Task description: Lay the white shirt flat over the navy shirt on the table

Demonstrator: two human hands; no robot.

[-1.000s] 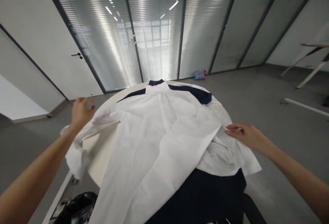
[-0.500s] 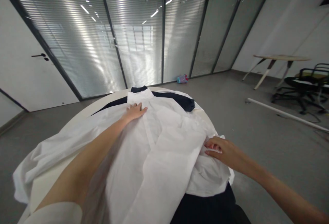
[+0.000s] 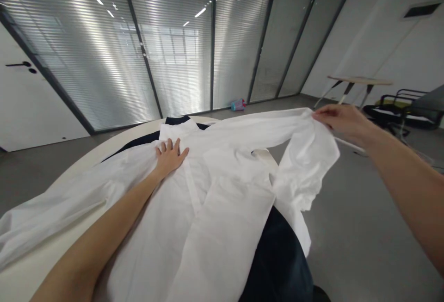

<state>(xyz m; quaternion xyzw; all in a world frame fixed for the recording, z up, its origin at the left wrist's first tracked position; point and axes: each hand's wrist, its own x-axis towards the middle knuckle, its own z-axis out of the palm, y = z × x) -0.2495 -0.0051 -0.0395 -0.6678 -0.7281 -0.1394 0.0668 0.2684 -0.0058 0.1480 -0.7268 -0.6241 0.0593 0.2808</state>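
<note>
the white shirt point(image 3: 208, 200) lies front up on the round table point(image 3: 52, 251), over a dark garment point(image 3: 277, 260); your left hand point(image 3: 169, 156) presses flat near the collar, your right hand point(image 3: 342, 121) pinches the lifted sleeve, which i judge next needs folding across the chest

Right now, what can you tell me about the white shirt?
The white shirt is thin, creased woven cloth, spread over a round table on top of a dark garment, collar at the far side. Its front placket runs down the middle. The left hand lies flat on it near the collar. The right hand pinches one sleeve near its end and holds it lifted off the table, cuff hanging. The other sleeve trails off to the left.
</note>
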